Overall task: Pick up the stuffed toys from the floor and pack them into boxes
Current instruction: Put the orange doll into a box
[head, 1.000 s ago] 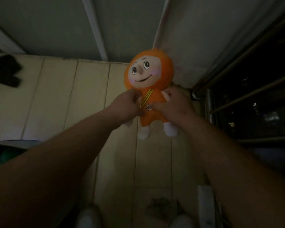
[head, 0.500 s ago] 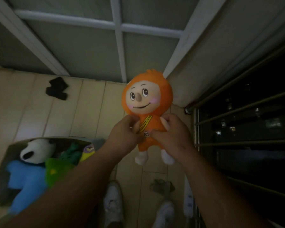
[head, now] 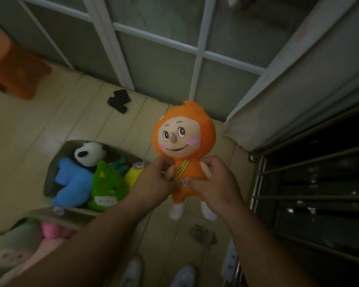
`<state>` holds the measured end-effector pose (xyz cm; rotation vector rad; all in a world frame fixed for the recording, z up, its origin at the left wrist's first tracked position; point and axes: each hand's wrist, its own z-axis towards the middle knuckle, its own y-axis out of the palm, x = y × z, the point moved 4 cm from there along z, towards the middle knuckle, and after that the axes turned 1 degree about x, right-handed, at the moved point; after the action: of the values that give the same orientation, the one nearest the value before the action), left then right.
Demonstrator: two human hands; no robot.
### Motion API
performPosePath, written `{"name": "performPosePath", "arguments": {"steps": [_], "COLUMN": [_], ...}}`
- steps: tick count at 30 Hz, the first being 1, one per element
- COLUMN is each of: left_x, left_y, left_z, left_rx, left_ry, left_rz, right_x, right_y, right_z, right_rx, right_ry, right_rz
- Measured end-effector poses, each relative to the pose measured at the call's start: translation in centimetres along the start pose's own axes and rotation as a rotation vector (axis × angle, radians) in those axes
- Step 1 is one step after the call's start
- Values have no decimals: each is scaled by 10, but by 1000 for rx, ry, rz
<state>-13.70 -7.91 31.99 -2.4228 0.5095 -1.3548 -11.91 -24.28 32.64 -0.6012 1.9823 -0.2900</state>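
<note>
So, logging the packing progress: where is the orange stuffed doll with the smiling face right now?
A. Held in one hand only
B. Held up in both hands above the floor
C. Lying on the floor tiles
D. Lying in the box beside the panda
B: the orange stuffed doll hangs upright with the left hand and right hand both gripping its body, clear of the open cardboard box.

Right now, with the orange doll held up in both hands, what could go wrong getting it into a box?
1. The nearer box already holds the panda, blue toy and green toy, so the orange doll may sit proud or tumble out.
2. Both hands, left and right, pinch only its torso; the big head could flop and loosen the grip.
3. A small crumpled thing lies on the floor by the shoes, a possible trip hazard.
</note>
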Motion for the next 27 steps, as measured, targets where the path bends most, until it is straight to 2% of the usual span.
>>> {"name": "performPosePath", "arguments": {"steps": [7,14,20,27], "left_x": [-71,-183,-272,-331], "left_y": [-38,-119,-190,-229], "left_z": [-4,-12,-18,1], "left_rx": [33,52,189,318], "left_ry": [-63,-224,-341,-445], "left_rz": [-64,-154,-170,-86], "right_x": [0,-17,-43,-58], "right_y": [77,219,342,425], "right_z": [4,9,18,48], "right_rx": [-53,-193,-373,-420], "right_ry": [-16,-46,-87,-129], "right_rz": [-44,-76,-178,-294]}}
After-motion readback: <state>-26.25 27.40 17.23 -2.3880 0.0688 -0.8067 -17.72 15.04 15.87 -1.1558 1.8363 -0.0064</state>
